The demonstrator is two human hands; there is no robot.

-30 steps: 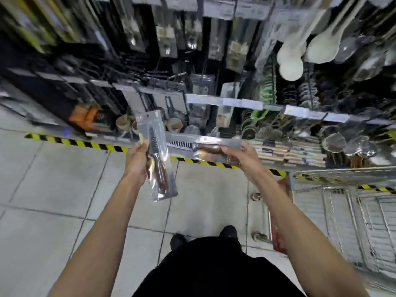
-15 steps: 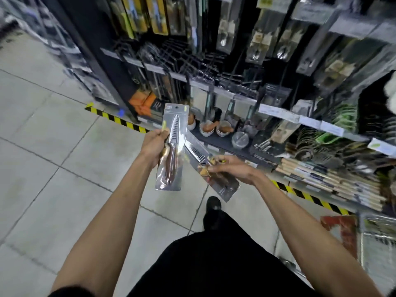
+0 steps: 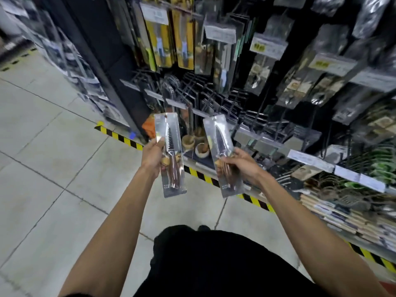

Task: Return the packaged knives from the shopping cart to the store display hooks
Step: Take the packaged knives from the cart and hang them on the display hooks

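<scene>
My left hand (image 3: 152,157) grips a clear pack holding a serrated knife with a brown handle (image 3: 170,154), held upright, blade up. My right hand (image 3: 242,165) grips a second clear pack with a smooth-bladed, brown-handled knife (image 3: 221,155), tilted slightly left at the top. The two packs are apart, side by side, in front of the display rack with its hooks (image 3: 216,97). Packaged knives (image 3: 180,37) hang on the upper hooks. The shopping cart is out of view.
Black-and-yellow hazard tape (image 3: 120,137) runs along the floor at the shelf base. Small wooden bowls (image 3: 188,142) sit on the low shelf behind the packs. Packaged utensils (image 3: 304,86) hang to the right, boxed goods (image 3: 342,213) lie lower right. Grey tiled floor (image 3: 53,157) spreads left.
The view has swung left and up, away from the cart toward the hanging display. The right pack turned from lying crosswise to nearly upright and moved apart from the left pack.
</scene>
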